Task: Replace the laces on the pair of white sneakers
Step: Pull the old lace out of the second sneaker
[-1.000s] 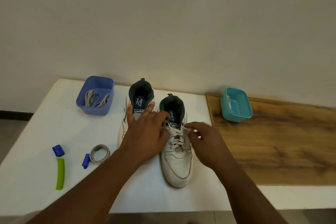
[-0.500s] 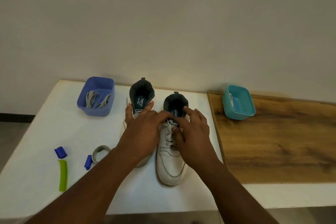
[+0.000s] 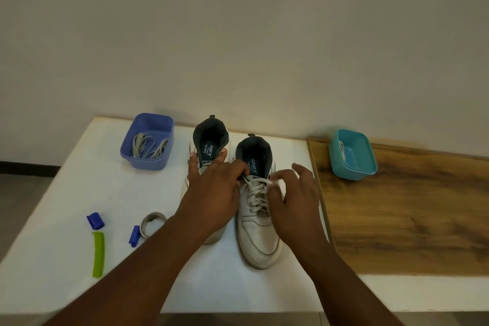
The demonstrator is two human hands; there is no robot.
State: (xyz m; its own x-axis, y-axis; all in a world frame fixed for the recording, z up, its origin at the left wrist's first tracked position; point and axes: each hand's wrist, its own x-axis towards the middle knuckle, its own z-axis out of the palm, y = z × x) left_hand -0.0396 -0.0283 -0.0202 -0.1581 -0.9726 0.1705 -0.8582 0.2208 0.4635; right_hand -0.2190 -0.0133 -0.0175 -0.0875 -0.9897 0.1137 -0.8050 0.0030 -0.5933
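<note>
Two white sneakers stand side by side on the white table (image 3: 68,193), toes toward me. The right sneaker (image 3: 258,235) is laced with a white lace (image 3: 255,192). The left sneaker (image 3: 210,145) is mostly hidden under my left hand (image 3: 214,190), which lies across it and pinches the lace at the right sneaker's top eyelet. My right hand (image 3: 293,198) pinches the lace's other side at the top right eyelet, its other fingers spread.
A purple tub (image 3: 148,140) with grey laces sits at the back left. A teal tub (image 3: 353,153) holding a white lace stands on the wooden board (image 3: 410,214) at right. A green strip (image 3: 98,254), two blue clips and a rolled grey band (image 3: 152,222) lie front left.
My right hand has moved from over the right sneaker's tongue out to its right side, pinching the lace there. The left hand has stayed over the left sneaker.
</note>
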